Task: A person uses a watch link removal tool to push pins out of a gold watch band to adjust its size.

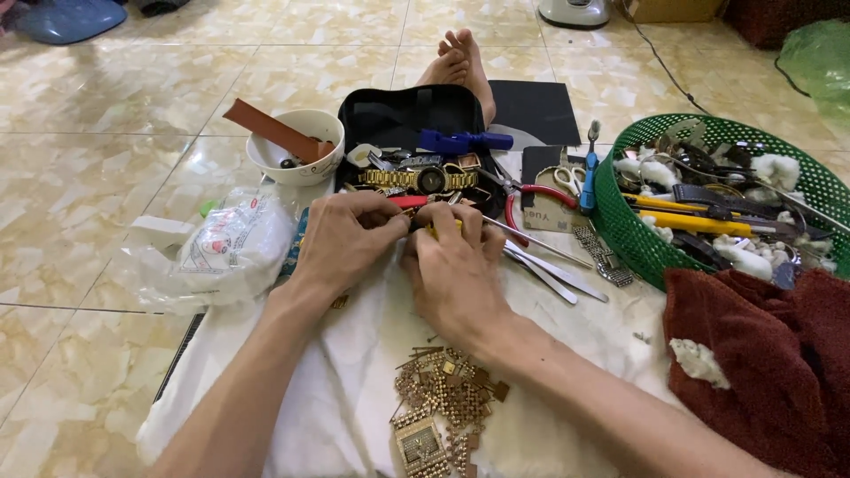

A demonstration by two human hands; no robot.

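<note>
My left hand (348,241) and my right hand (453,265) meet fingertip to fingertip over a white cloth (310,389). The right hand grips a thin yellow-handled tool (440,227). The left hand pinches something small next to a red-handled tool (409,201); what it is stays hidden by the fingers. A heap of gold watch-band links and a square gold watch (443,403) lies on the cloth by my right forearm. A gold wristwatch (425,179) rests on a black case (398,119) just beyond my hands.
A white bowl (297,155) with a brown strap stands at the left, beside a plastic bag (226,252). Red pliers (531,196), tweezers (553,270), a blue tool (465,141) lie nearby. A green basket (620,226) of tools sits right, above a maroon towel (761,354). My foot (460,64) lies ahead.
</note>
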